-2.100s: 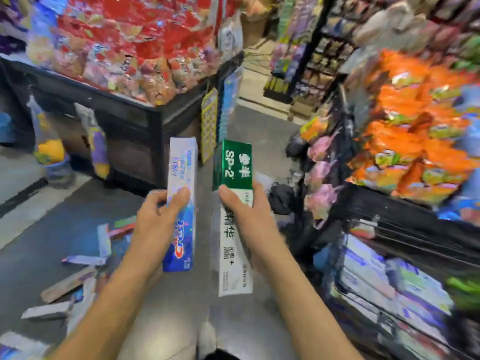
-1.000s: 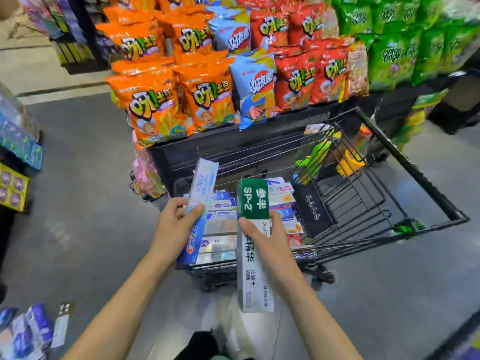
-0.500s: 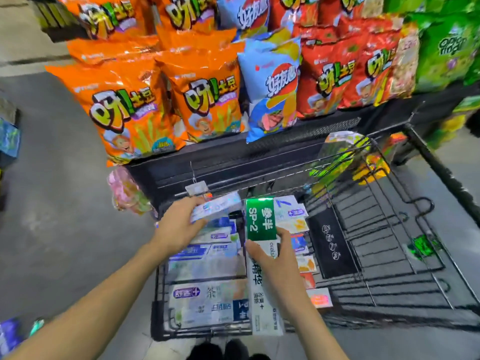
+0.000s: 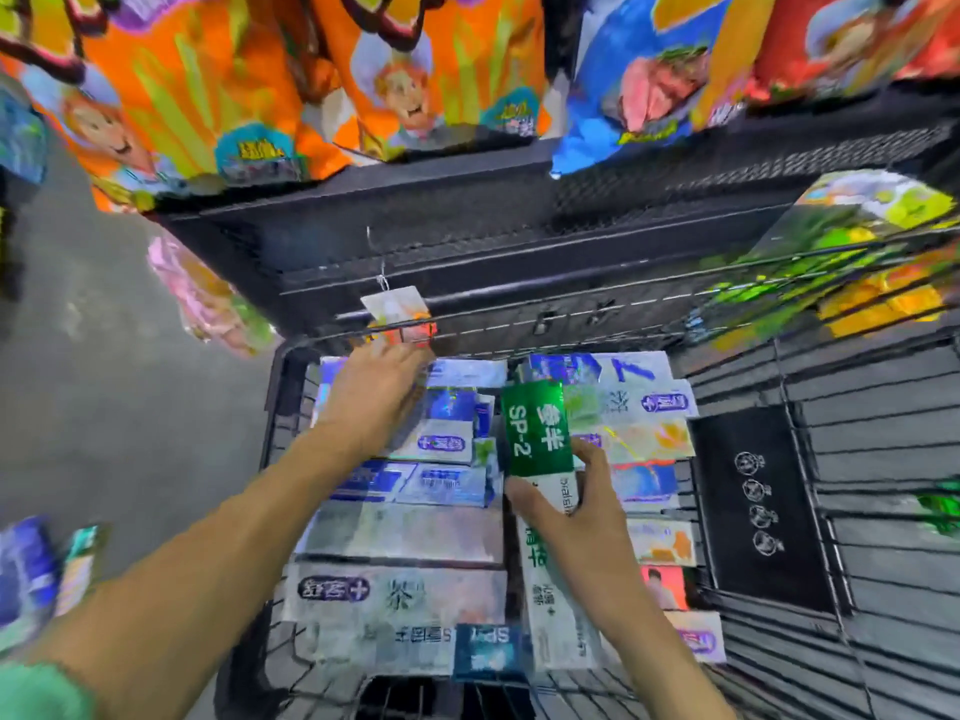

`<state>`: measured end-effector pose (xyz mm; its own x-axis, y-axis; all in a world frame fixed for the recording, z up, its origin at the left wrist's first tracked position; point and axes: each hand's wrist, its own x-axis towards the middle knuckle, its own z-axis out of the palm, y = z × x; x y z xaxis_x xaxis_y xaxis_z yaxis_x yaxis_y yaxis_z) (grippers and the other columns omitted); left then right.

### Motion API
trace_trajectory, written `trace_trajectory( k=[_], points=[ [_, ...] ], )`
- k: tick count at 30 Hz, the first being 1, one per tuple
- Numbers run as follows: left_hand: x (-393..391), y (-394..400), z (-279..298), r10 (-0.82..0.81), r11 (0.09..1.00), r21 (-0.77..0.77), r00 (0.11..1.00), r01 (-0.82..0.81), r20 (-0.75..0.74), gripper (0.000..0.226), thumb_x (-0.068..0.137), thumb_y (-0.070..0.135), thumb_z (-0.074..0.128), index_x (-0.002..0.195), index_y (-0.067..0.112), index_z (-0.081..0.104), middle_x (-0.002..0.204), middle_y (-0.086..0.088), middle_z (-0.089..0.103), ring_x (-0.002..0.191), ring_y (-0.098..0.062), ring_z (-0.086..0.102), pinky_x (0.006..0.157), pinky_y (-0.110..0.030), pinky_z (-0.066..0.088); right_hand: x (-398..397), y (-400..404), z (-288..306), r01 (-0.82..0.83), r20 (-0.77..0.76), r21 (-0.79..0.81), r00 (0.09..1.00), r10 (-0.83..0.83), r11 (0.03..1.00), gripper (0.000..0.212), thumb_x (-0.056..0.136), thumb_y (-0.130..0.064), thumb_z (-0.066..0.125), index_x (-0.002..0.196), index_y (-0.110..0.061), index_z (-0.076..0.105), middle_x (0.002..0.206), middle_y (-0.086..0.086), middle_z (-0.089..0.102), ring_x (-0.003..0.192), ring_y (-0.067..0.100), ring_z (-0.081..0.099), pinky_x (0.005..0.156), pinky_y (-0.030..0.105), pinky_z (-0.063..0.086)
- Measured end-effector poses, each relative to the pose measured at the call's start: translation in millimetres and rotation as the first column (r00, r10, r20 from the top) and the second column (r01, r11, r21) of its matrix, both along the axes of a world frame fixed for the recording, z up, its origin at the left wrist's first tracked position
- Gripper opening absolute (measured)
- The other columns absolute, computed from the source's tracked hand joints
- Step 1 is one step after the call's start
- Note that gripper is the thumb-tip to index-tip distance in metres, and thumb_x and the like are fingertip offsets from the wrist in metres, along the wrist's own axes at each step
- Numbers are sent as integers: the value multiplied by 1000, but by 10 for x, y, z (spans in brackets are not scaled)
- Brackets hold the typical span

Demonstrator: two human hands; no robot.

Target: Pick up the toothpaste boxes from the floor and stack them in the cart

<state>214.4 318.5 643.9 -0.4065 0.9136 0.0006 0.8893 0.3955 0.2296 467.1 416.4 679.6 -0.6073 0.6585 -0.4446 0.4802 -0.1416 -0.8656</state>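
Over the wire cart, both arms now reach down into the basket, where a moment ago the two boxes were carried upright above the floor and then tipped toward the stack. The left hand has come to the far end of the left-hand pile, palm down and fingers spread flat on the top boxes. The blue-and-white toothpaste box it carried half a second ago can no longer be picked out: it may lie under the palm or already sit among the stacked toothpaste boxes, and blur keeps me from telling whether the hand grips anything or has let go. The right hand is still closed around the green-and-white toothpaste box, thumb on the near face and fingers behind. That box has dropped lower since the last view and now stands lengthwise in the gap between the left pile and the right pile, green end pointing away.

For the task, this reads as the placing step for both boxes: one probably down, the other about to be laid flat. More boxes show at the left edge on the floor, so further trips seem needed. Behind the cart, the snack bags fill the shelf.
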Motion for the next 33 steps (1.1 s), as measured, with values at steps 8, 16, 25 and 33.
trace_trajectory(
  k=[8,16,25,33],
  points=[
    [-186,-31,-704,-39,999,9,995,40,-94,50,86,16,69,132,2,58,117,-16,65,102,-35,54,98,-41,41,-163,158,-557,-59,2,-1,998,59,998,52,74,-59,81,110,-60,43,104,-34,68,92,-10,65,73,9,46],
    [-191,-101,-835,-96,988,113,990,108,-108,43,94,9,64,134,-5,57,122,-21,64,102,-36,52,98,-45,43,-113,31,-733,-108,-19,-58,994,107,992,64,70,-58,76,124,-49,44,110,-36,65,98,-11,64,76,11,45],
    [-174,-77,-711,-153,986,60,985,157,-76,47,96,16,65,138,-3,55,125,-16,63,107,-37,55,99,-46,47,2,21,-782,-75,9,-137,997,77,988,60,71,-47,81,119,-46,47,102,-24,73,88,-1,70,65,7,46],
    [-135,42,-778,-160,987,26,987,160,-8,44,102,14,56,143,-2,51,130,-15,61,116,-35,53,103,-46,44,58,20,-861,-91,19,-150,995,95,985,52,69,-55,80,106,-65,45,104,-25,73,93,-4,69,71,14,50]
  ],
)
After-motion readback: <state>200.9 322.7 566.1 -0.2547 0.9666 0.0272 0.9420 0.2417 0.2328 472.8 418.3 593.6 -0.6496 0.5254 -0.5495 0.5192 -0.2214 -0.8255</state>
